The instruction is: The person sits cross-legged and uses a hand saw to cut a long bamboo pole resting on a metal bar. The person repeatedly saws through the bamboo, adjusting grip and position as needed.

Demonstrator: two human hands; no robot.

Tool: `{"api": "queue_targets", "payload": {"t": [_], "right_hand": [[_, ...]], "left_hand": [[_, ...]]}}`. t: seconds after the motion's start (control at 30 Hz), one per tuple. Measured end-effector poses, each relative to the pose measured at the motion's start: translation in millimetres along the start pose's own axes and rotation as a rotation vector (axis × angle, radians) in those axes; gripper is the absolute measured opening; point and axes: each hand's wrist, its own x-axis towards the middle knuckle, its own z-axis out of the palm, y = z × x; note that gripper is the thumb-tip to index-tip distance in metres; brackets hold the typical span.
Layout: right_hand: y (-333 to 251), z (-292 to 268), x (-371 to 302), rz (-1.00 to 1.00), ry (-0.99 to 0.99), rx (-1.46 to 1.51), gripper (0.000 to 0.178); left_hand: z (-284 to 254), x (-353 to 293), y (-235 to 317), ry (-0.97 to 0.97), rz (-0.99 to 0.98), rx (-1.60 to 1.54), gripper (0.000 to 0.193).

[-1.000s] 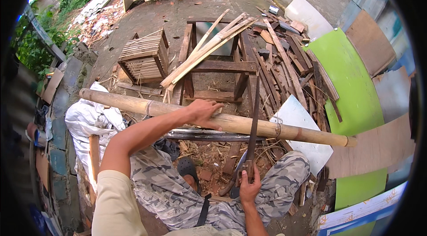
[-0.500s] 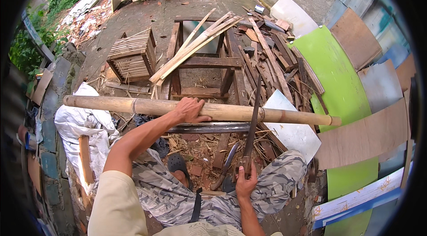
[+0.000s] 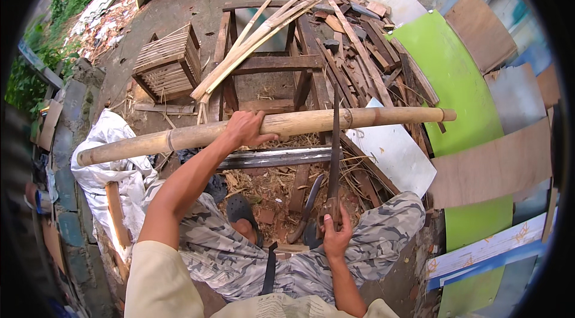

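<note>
A long bamboo pole [image 3: 302, 122] lies crosswise in front of me, its left end lower in the picture than its right. My left hand [image 3: 247, 129] is closed over the pole near its middle. In my right hand [image 3: 338, 231] I hold the wooden handle of a handsaw [image 3: 334, 177]. Its long dark blade points away from me and crosses the pole close to a node, right of my left hand; whether the teeth touch is unclear. A knife [image 3: 312, 196] with a curved handle rests near my feet, left of the saw.
Beyond the pole stands a wooden frame [image 3: 275, 65] with split bamboo strips [image 3: 257, 48] across it. A slatted crate [image 3: 171, 66] sits to its left. Scrap wood [image 3: 365, 48] and a green panel [image 3: 449, 72] lie right. A white sack [image 3: 105, 132] is under the pole's left end.
The pole has tilted, its right end rising in the picture and its left end dropping. My left hand has shifted slightly up with it. The saw blade now points more straight ahead.
</note>
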Motion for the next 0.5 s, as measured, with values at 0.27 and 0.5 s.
{"api": "queue_targets", "payload": {"t": [0.27,0.5], "right_hand": [[-3,-12,3,0.034,0.046,0.077,0.053],[0,-15,-4,0.048,0.049,0.130,0.055]], "left_hand": [[21,-13,5,0.224,-0.036,-0.038,0.064],[25,9,47,0.241,0.028,-0.018,0.075]]}}
